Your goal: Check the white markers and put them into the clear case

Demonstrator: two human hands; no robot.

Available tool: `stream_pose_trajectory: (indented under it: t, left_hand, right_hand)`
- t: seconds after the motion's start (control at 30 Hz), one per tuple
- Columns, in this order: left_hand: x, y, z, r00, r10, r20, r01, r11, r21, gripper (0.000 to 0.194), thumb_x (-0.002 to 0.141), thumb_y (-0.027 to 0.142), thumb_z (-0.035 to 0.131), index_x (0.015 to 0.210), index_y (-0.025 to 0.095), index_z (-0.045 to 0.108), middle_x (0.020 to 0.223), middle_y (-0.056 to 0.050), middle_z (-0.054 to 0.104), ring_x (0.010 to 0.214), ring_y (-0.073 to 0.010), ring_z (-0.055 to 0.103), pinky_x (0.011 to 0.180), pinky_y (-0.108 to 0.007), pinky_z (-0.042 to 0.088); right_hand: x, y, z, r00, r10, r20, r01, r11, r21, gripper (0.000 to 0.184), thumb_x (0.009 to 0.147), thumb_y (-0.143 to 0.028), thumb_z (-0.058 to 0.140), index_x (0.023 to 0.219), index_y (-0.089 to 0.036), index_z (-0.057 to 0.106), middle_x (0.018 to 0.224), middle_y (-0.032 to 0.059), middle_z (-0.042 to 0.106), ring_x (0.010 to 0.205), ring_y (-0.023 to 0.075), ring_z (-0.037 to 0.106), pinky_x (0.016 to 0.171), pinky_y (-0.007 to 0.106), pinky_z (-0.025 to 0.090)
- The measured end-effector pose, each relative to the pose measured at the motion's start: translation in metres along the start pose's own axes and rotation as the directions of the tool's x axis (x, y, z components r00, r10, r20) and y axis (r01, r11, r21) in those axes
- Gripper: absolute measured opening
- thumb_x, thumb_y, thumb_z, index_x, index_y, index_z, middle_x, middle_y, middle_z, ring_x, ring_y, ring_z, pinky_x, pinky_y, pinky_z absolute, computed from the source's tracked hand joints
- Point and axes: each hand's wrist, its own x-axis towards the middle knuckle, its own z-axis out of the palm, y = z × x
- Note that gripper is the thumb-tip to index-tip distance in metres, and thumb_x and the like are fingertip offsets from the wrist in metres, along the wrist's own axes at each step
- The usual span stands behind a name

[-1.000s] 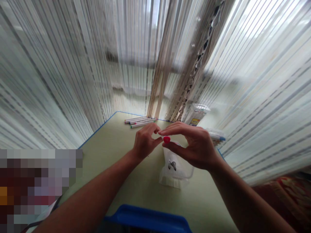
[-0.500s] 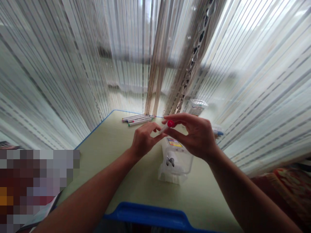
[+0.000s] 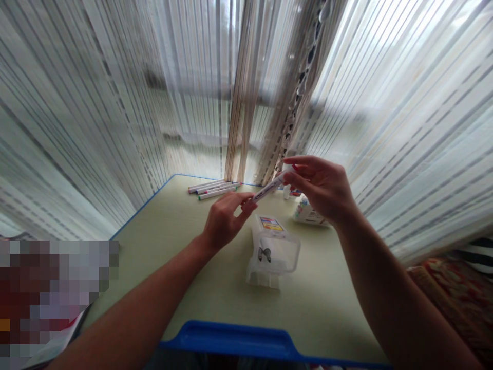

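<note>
A white marker (image 3: pixel 268 189) slants up to the right above the table, held between both hands. The thumb and fingers of my left hand (image 3: pixel 226 218) pinch its lower end. My right hand (image 3: pixel 323 187) grips the upper end, where a bit of red shows between the fingers. Just below the hands stands a clear plastic case (image 3: pixel 265 246) with a colourful label and a dark bow-shaped print. To the left of my left hand, several white markers (image 3: pixel 215 189) with coloured ends lie side by side near the table's far edge.
The pale green table (image 3: pixel 162 241) has a blue rim and a blue front tray (image 3: pixel 236 339). A clear box of coloured items (image 3: pixel 310 211) stands beneath my right hand. Striped string curtains (image 3: pixel 185 77) hang behind the table. Patterned fabric (image 3: pixel 454 293) lies at the right.
My right hand has moved up and slightly right. The marker has turned from pointing its red end toward me to lying lengthwise across the view, with more of its barrel showing.
</note>
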Motion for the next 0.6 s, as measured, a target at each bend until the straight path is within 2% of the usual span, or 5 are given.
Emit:
stream_pose_trajectory:
  t: [0.2,0.4,0.6]
  left_hand:
    - [0.002,0.001,-0.002,1.000,0.009,-0.006,-0.009,1.000,0.018,0.017,0.100,0.022,0.053,0.112,0.015,0.065,0.099,-0.009,0.074,0.092,-0.0197,0.067,0.086,-0.033,0.054]
    - [0.003,0.002,-0.005,1.000,0.002,-0.016,-0.002,1.000,-0.029,0.023,0.102,0.019,0.045,0.117,0.018,0.063,0.109,-0.011,0.070,0.106,-0.0225,0.063,0.096,-0.037,0.050]
    - [0.001,0.005,-0.007,0.999,0.037,-0.031,-0.039,0.996,-0.078,0.027,0.101,0.018,0.046,0.125,0.016,0.059,0.114,-0.014,0.066,0.109,-0.0239,0.061,0.099,-0.039,0.048]
  right_hand:
    - [-0.004,-0.010,-0.015,0.990,-0.094,0.100,0.112,0.974,-0.195,0.026,0.081,-0.030,0.082,0.105,-0.022,0.078,0.085,0.0023,0.077,0.074,0.0160,0.073,0.067,0.029,0.063]
    - [-0.017,-0.038,-0.023,0.932,-0.219,0.289,0.339,0.809,-0.480,0.015,0.085,-0.026,0.077,0.101,-0.025,0.079,0.082,-0.0001,0.077,0.068,0.0149,0.070,0.066,0.029,0.059]
    - [-0.047,-0.059,-0.026,0.925,-0.280,0.256,0.379,0.717,-0.585,0.017,0.087,-0.022,0.075,0.104,-0.025,0.076,0.094,0.0037,0.079,0.079,0.0185,0.075,0.071,0.030,0.059]
